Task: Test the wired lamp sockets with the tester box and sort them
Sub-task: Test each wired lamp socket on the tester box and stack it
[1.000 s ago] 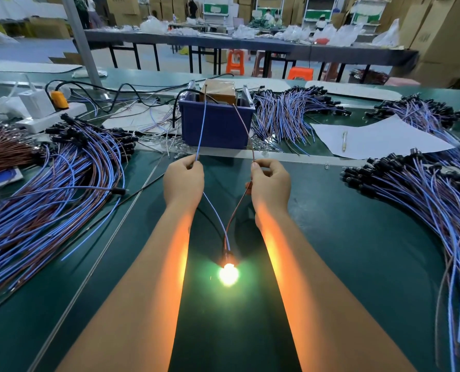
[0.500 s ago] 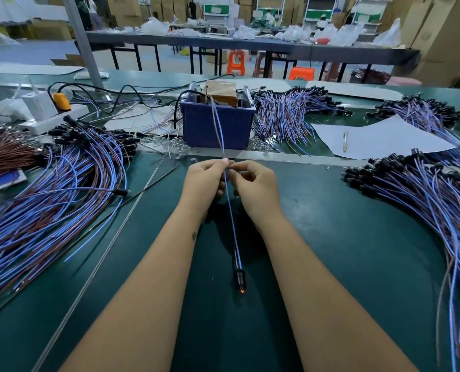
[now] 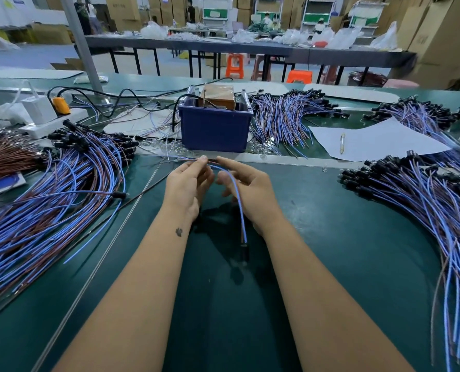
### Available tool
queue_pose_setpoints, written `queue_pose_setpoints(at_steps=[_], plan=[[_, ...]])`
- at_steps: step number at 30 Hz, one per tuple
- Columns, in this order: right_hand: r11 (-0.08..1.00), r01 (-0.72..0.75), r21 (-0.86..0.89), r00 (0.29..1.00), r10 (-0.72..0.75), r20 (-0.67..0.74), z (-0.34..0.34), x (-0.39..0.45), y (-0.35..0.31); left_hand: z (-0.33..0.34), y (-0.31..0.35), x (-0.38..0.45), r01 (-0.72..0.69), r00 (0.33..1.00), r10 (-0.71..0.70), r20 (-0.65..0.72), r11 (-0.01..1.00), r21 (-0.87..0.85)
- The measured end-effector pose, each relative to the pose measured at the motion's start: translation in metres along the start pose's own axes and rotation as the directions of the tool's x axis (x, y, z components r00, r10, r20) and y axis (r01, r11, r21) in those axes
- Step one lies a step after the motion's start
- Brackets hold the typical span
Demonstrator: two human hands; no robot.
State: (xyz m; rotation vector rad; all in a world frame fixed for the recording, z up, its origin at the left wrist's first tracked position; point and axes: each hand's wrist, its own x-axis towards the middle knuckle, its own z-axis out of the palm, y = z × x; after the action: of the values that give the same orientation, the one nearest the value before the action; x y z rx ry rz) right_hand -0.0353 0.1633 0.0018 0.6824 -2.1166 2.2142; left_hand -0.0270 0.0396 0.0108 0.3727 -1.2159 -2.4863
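Now our left hand (image 3: 188,183) pinches the socket wires (image 3: 237,194), right hand (image 3: 250,194) loose.
Wire piles (image 3: 49,189) flank the tester box (image 3: 215,127); no readable labels.

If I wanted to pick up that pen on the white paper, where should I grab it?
Pinch the pen around its middle, coming straight down from above. It lies flat on the white paper, pointing toward and away from the person, so your fingers go on its left and right sides. Nothing is piled close against it; the wire bundles sit off the sheet.
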Motion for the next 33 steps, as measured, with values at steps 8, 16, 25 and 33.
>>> queue_pose_setpoints(at_steps=[8, 16, 25, 33], plan=[[0.889, -0.102, 0.447, 0.953, 0.217, -0.214, -0.014, 0.005, -0.002, -0.003, 0.0, 0.001, -0.008, 0.999, 0.004, -0.049, 0.996, -0.09], [0.91, -0.099, 0.403, 0.823, 0.302, -0.481, -0.027, 0.012, 0.001, -0.014, 0.0, -0.01, -0.256, 0.964, 0.265, 0.003, 0.928, 0.27], [0.904, -0.316, -0.288, 0.868, 0.153, -0.472, -0.074, 0.0, -0.009, 0.023, -0.02, -0.063, -0.522, 0.809, 0.284, 0.515, 0.75, 0.406], [0.39, -0.484, -0.783, 0.856, 0.026, -0.516, -0.191, -0.023, -0.048, 0.089, -0.072, -0.111, -0.763, 0.517, 0.094, 0.851, 0.5, 0.409]])
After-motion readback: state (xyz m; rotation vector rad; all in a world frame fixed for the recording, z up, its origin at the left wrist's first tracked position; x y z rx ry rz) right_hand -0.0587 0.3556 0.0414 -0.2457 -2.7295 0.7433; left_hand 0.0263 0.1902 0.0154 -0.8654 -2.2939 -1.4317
